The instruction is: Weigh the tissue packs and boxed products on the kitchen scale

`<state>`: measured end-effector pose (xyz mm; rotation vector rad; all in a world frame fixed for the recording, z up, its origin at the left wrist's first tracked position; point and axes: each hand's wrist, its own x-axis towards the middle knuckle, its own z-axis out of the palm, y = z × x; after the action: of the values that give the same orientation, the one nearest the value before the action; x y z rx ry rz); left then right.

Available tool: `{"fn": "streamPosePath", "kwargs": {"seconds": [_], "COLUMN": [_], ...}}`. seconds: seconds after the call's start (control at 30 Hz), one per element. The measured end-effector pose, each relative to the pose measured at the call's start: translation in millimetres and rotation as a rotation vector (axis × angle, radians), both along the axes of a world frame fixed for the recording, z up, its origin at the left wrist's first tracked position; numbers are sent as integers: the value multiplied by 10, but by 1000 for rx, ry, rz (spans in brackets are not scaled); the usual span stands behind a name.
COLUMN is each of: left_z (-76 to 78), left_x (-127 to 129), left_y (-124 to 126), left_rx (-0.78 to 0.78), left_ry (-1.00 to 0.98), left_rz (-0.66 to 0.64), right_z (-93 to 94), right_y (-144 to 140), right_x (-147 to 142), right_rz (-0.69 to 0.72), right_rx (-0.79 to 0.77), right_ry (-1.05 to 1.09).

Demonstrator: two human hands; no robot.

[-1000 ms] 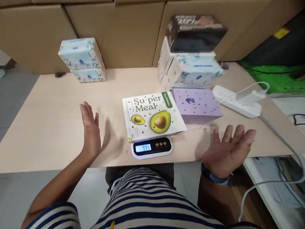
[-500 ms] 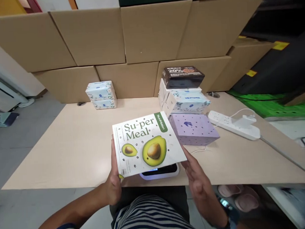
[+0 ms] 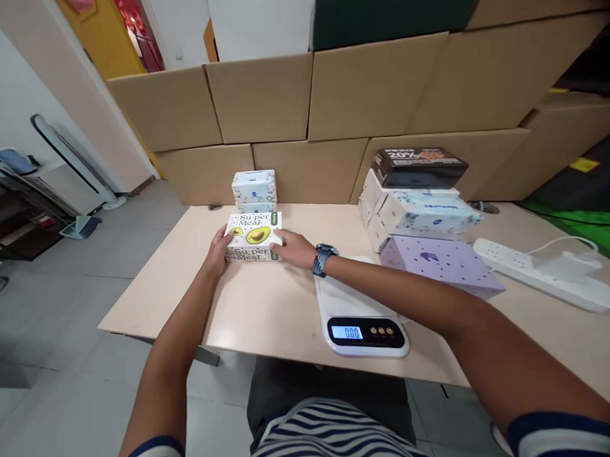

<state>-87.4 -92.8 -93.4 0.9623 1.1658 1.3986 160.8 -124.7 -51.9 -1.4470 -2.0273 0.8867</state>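
Observation:
Between my two hands is a white Su-per Meal box [image 3: 250, 253] printed with avocados, at the left part of the table in front of two stacked tissue packs [image 3: 255, 187]. My left hand [image 3: 220, 250] is closed on its left side, and my right hand [image 3: 294, 249] grips its right side. The box appears to rest on the tabletop. Under my right forearm lies a white digital scale [image 3: 345, 299]; its lit display reads 0.00.
At the right, a dark box [image 3: 417, 168] lies on tissue packs [image 3: 432, 213], with a lilac box [image 3: 439, 264] in front. A white power strip [image 3: 541, 273] with a plug stands further right. Cardboard boxes [image 3: 260, 100] wall off the table's back.
The Su-per Meal box has gone from above the scale to the table's left part, both hands still on it. The scale is now uncovered, and my view has swung left.

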Motion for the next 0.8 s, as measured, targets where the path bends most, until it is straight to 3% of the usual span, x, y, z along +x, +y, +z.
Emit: {"fn": "streamPosePath", "kwargs": {"seconds": [0.13, 0.3, 0.67, 0.8], "left_z": [-91, -191, -184, -169], "left_x": [-151, -135, -102, -103], "left_y": [180, 244, 70, 55], "left_rx": [5, 48, 28, 59], "left_ry": [-15, 45, 524, 614], "left_rz": [78, 112, 233, 217], "right_z": [41, 87, 80, 51], "right_y": [190, 298, 179, 124], "right_x": [-136, -124, -61, -101], "right_rz": [18, 34, 29, 51], "right_rx": [51, 96, 180, 222], "right_ry": [-172, -327, -589, -668]}}
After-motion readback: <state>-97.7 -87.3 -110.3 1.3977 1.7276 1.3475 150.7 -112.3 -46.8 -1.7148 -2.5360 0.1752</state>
